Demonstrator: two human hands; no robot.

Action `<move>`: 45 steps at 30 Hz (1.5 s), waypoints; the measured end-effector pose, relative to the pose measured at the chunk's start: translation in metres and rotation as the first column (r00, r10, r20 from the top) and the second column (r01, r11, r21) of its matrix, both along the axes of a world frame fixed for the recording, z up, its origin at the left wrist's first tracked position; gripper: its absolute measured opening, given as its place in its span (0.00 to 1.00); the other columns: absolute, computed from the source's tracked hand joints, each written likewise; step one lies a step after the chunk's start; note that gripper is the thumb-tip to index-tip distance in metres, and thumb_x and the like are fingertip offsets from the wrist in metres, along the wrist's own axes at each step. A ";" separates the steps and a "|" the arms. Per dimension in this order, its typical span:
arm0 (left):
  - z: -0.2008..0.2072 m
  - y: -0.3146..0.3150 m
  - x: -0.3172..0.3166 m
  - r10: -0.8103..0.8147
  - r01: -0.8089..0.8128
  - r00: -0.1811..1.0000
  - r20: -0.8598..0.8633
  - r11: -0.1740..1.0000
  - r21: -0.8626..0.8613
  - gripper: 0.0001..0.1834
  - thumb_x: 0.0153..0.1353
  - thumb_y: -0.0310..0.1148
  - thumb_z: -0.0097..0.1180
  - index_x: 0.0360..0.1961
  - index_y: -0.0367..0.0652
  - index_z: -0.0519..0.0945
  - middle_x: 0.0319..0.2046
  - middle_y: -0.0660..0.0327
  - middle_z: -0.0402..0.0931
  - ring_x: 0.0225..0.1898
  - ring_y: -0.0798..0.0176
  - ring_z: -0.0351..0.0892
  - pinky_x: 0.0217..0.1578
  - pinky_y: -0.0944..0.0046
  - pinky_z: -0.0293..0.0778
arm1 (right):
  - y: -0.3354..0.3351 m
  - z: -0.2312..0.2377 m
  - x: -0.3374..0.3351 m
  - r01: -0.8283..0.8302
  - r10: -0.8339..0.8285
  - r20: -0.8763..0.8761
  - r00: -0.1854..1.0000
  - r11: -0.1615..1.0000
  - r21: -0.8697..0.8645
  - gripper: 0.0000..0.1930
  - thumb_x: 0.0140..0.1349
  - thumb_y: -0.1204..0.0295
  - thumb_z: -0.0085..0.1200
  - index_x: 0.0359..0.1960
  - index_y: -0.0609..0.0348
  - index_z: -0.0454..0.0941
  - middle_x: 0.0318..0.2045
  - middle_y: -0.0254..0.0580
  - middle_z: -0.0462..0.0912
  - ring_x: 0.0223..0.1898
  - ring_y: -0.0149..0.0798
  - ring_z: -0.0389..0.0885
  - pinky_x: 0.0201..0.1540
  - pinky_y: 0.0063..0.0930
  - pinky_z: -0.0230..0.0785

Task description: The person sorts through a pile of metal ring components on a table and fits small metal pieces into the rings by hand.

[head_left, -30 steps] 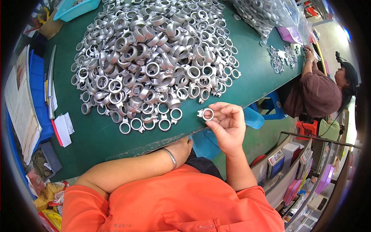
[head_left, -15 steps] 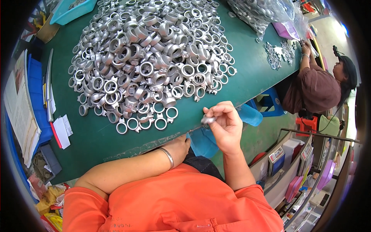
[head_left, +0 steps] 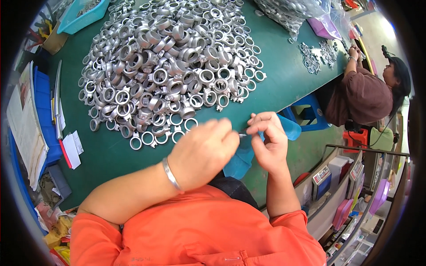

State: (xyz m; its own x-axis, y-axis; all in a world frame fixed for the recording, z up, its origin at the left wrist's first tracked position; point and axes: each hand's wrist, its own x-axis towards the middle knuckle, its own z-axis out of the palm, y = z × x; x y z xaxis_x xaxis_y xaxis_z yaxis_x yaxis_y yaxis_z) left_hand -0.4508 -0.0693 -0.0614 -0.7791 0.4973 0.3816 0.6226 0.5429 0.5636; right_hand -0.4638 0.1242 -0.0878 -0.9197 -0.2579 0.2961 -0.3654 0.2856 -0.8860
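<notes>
My right hand [head_left: 270,141] is raised beyond the table edge, thumb and fingers pinched on a small silver metal ring [head_left: 242,134] that is now mostly hidden. Close beside it, my left hand [head_left: 200,153] has its fingers curled together, slightly blurred, with the fingertips meeting the ring. What the left fingers hold cannot be made out. A large heap of silver metal rings with small lugs [head_left: 164,66] covers the green table [head_left: 106,166] ahead of my hands. Part of the heap's near edge lies behind my left hand.
A clear bag of parts [head_left: 288,15] and a purple tray [head_left: 326,26] are at the far right. Nearby works another person [head_left: 364,97]. A blue stool [head_left: 306,111] stands beyond the table edge. At left are a turquoise basket [head_left: 84,17], papers [head_left: 72,150] and a blue bin [head_left: 44,115].
My left hand has come up from below the table edge to meet my right hand at the ring. The right hand has shifted slightly right.
</notes>
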 end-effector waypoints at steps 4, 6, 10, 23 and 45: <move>-0.007 0.004 -0.029 0.187 -0.248 0.963 -0.195 0.898 -0.362 0.08 0.48 0.27 0.49 0.31 0.40 0.74 0.30 0.58 0.66 0.32 0.58 0.69 0.29 0.61 0.66 | -0.015 -0.002 -0.025 0.136 -0.060 -0.266 0.962 0.951 0.278 0.11 0.47 0.87 0.50 0.32 0.62 0.76 0.32 0.46 0.71 0.35 0.45 0.72 0.38 0.32 0.66; -0.011 0.002 -0.033 0.180 -0.245 0.963 -0.200 0.893 -0.378 0.08 0.48 0.28 0.49 0.31 0.40 0.75 0.30 0.59 0.67 0.33 0.59 0.69 0.30 0.61 0.65 | -0.028 -0.005 -0.036 0.291 -0.178 -0.345 0.922 0.905 0.311 0.12 0.47 0.82 0.56 0.36 0.60 0.76 0.35 0.47 0.72 0.38 0.48 0.71 0.40 0.34 0.65; -0.011 0.000 -0.029 0.170 -0.224 0.970 -0.173 0.902 -0.370 0.08 0.47 0.29 0.53 0.30 0.40 0.76 0.33 0.60 0.69 0.35 0.59 0.69 0.34 0.62 0.63 | -0.026 -0.008 -0.043 0.235 -0.075 -0.367 0.927 0.880 0.413 0.18 0.46 0.81 0.58 0.41 0.60 0.76 0.36 0.44 0.73 0.39 0.48 0.70 0.42 0.35 0.64; -0.015 -0.004 -0.019 0.183 -0.221 0.969 0.168 0.944 0.246 0.12 0.46 0.24 0.66 0.31 0.37 0.76 0.33 0.57 0.75 0.23 0.67 0.76 0.23 0.69 0.73 | -0.016 -0.005 -0.021 0.148 -0.150 0.021 0.988 0.984 0.099 0.08 0.48 0.84 0.59 0.30 0.65 0.75 0.39 0.44 0.74 0.37 0.34 0.76 0.36 0.22 0.70; -0.017 0.005 -0.006 0.088 -0.251 0.921 0.379 0.878 0.408 0.16 0.46 0.21 0.65 0.38 0.34 0.77 0.38 0.55 0.75 0.34 0.67 0.79 0.32 0.71 0.79 | -0.007 -0.018 0.008 -0.006 0.232 0.371 0.899 0.853 -0.521 0.08 0.56 0.86 0.52 0.37 0.69 0.74 0.45 0.47 0.74 0.42 0.34 0.78 0.43 0.25 0.75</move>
